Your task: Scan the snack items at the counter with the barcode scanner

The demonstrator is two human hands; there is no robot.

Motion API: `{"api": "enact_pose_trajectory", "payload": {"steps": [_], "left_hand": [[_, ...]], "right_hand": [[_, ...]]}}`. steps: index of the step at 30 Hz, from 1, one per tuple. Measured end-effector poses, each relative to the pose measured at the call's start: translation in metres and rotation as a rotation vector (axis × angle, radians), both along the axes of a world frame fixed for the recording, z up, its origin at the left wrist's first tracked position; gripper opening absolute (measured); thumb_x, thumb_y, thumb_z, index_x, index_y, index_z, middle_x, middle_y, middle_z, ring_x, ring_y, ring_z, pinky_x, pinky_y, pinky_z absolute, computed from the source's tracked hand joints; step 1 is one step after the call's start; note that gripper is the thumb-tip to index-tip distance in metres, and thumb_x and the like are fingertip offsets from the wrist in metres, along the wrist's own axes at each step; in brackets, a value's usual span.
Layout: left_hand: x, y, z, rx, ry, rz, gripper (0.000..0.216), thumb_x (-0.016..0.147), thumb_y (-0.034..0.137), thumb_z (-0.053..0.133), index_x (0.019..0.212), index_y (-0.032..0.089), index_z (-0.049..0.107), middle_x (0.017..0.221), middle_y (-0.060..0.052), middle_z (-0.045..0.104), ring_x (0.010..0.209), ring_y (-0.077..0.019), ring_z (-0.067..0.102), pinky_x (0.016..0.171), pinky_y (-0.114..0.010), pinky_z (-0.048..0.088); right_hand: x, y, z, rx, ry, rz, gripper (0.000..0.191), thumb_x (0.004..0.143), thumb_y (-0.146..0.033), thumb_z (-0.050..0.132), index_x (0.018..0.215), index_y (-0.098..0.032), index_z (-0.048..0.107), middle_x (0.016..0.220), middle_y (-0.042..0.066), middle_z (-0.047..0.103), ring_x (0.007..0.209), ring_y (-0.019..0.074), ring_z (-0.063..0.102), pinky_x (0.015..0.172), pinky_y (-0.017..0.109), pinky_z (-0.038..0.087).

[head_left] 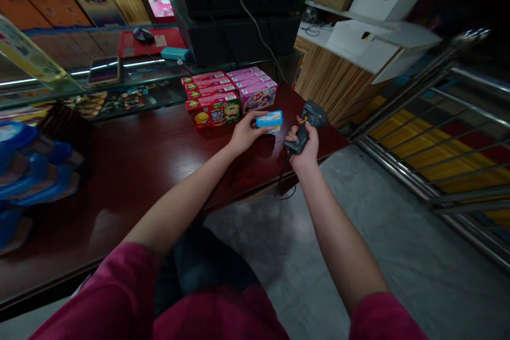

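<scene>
My left hand is closed on one end of a small blue box, held just over the dark red wooden table. In my right hand is a grey handheld barcode scanner, gripped by its handle, its head beside the box. A black cable runs down from the handle past the table edge. Behind my left hand stand a row of red snack boxes and a row of pink boxes, side by side.
Blue-topped packages stand at the table's left. Behind lies a glass counter with a phone, a mouse and a light-blue item. Black equipment rises at the back. A metal railing stands right, white boxes behind.
</scene>
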State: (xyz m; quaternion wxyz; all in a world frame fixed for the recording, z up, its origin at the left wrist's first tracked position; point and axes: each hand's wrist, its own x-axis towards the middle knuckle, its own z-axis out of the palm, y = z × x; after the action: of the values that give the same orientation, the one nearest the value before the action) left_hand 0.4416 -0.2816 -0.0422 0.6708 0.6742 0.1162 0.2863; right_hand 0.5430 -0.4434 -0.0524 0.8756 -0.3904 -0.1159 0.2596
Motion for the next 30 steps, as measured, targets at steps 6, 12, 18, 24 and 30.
{"api": "enact_pose_trajectory", "payload": {"steps": [6,12,18,24,30], "left_hand": [[-0.141,0.045,0.008,-0.424,-0.006,-0.075,0.048,0.083,0.037,0.092,0.126,0.028,0.073,0.130,-0.007,0.077,0.124,-0.0272,0.075,0.120,-0.052,0.053],[-0.252,0.113,0.016,-0.562,-0.110,0.249,0.035,0.094,0.035,0.085,0.125,0.029,0.069,0.129,-0.005,0.079,0.121,-0.0204,0.078,0.118,-0.044,0.056],[-0.292,0.138,0.014,-0.682,-0.214,0.411,0.010,0.104,0.030,0.069,0.109,0.022,0.072,0.114,-0.005,0.082,0.118,-0.0155,0.078,0.117,-0.032,0.056],[-0.299,0.144,0.010,-0.800,-0.267,0.372,0.019,0.100,0.030,0.055,0.103,0.021,0.072,0.111,-0.008,0.083,0.129,-0.0219,0.074,0.121,-0.040,0.056],[-0.305,0.140,0.019,-0.738,-0.344,0.348,0.032,0.083,0.024,0.055,0.110,0.020,0.071,0.121,-0.010,0.083,0.140,-0.0298,0.068,0.123,-0.050,0.054]], "right_hand": [[-0.022,-0.005,0.016,-0.124,-0.150,0.148,0.024,0.083,-0.047,0.069,0.087,-0.025,0.059,0.072,-0.003,0.062,0.050,0.0097,0.048,0.052,0.024,0.049],[-0.107,0.047,0.039,-0.171,-0.125,0.540,0.024,0.076,-0.036,0.075,0.096,-0.025,0.067,0.081,-0.001,0.068,0.055,0.0121,0.053,0.053,0.028,0.056],[-0.201,0.135,0.046,-0.093,-0.237,0.823,0.039,0.076,-0.043,0.088,0.103,-0.022,0.068,0.090,0.004,0.080,0.054,0.0113,0.057,0.051,0.026,0.058],[-0.211,0.165,0.027,-0.169,-0.204,0.805,0.045,0.078,-0.052,0.084,0.107,-0.023,0.066,0.099,0.005,0.084,0.046,0.0100,0.054,0.041,0.025,0.056],[-0.204,0.156,0.021,-0.198,-0.199,0.824,0.042,0.083,-0.051,0.079,0.109,-0.021,0.067,0.102,0.007,0.084,0.042,0.0097,0.051,0.036,0.025,0.050]]}}
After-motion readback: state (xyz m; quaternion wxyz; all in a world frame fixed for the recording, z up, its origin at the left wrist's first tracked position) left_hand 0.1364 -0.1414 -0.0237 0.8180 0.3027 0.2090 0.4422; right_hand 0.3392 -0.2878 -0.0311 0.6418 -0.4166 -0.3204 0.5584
